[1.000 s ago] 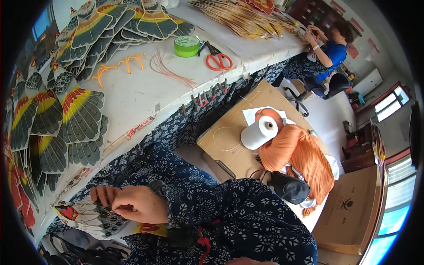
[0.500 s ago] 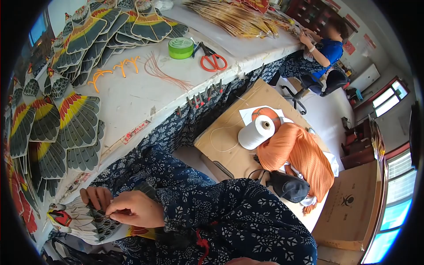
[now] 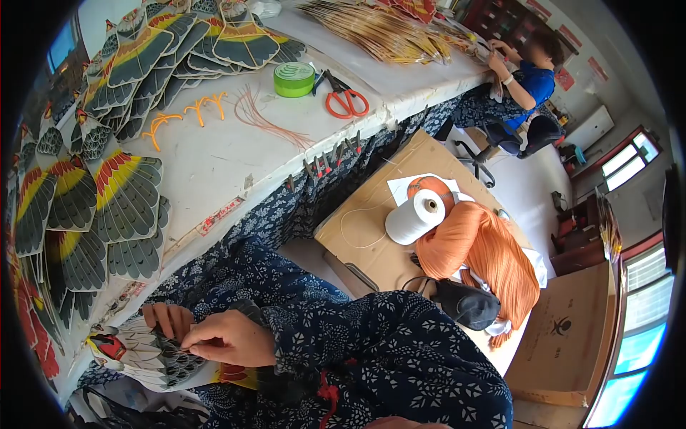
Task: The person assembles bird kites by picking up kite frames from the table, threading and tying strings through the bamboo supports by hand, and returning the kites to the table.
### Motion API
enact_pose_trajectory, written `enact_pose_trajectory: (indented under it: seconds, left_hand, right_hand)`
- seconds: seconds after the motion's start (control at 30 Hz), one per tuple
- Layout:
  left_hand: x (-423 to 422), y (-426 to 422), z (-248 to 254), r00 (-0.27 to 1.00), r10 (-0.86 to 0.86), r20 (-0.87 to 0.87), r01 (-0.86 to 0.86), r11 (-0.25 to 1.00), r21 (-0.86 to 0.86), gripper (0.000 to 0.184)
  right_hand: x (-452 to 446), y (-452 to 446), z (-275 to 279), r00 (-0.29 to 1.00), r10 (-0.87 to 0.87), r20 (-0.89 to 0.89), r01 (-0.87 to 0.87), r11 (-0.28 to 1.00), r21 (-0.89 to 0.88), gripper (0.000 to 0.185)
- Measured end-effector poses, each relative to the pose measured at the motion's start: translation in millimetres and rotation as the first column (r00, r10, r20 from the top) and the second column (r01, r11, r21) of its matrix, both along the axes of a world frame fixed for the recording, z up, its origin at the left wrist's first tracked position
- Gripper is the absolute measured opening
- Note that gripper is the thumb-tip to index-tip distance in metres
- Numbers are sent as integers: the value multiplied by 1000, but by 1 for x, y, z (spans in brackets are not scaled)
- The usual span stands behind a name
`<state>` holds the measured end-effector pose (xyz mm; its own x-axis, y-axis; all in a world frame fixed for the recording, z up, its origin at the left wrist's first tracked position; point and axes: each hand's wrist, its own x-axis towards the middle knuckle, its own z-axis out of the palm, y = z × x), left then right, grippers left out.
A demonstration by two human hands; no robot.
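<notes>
At the far left, the winged pieces (image 3: pixel 125 193) lay overlapping on the table (image 3: pixel 214 168). The bird (image 3: pixel 153 357) was below them, near the table edge, its red face to the left. The left hand (image 3: pixel 168 319) had its fingers bent over the bird's upper side; its thumb was hidden, so I cannot tell whether it pinched. Just beside it, the right hand (image 3: pixel 232 338) had thumb and forefinger pressed together at the dark feathers; what was between them was too small to tell. Farther up on the table, from left to right, were the orange forks (image 3: pixel 194 111), the thin strands (image 3: pixel 261 118), the green roll (image 3: pixel 294 80) and the scissors (image 3: pixel 346 101). To the right, the white spool (image 3: pixel 413 218) stood on the cardboard (image 3: pixel 361 214), beside the orange bundle (image 3: pixel 504 264).
</notes>
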<state>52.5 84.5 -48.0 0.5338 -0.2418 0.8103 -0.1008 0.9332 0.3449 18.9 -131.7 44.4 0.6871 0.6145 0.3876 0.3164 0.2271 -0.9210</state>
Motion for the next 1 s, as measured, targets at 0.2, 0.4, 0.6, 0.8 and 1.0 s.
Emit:
enact_pose_trajectory:
  seconds: [0.2,0.4,0.6,0.8,1.0]
  left_hand:
    - [-1,-5,-1,1000,28,-1,-28,999,19,18]
    - [-4,-16,4,996,77,-55,-76,997,20,19]
    - [-6,-33,3,991,120,-53,-123,990,-61,14]
    - [-4,-38,18,998,24,57,-16,990,-143,12]
    - [-1,-38,20,990,-29,141,55,982,-181,13]
  right_hand:
    - [-3,-3,-6,964,107,-243,-104,994,24,17]
    - [-7,-2,-4,977,0,-215,25,993,117,19]
    - [-9,-7,5,955,-12,-297,-10,997,-75,18]
    - [-8,-2,16,992,122,-23,-125,978,-169,19]
    - [-11,3,5,993,117,7,-115,986,-117,21]
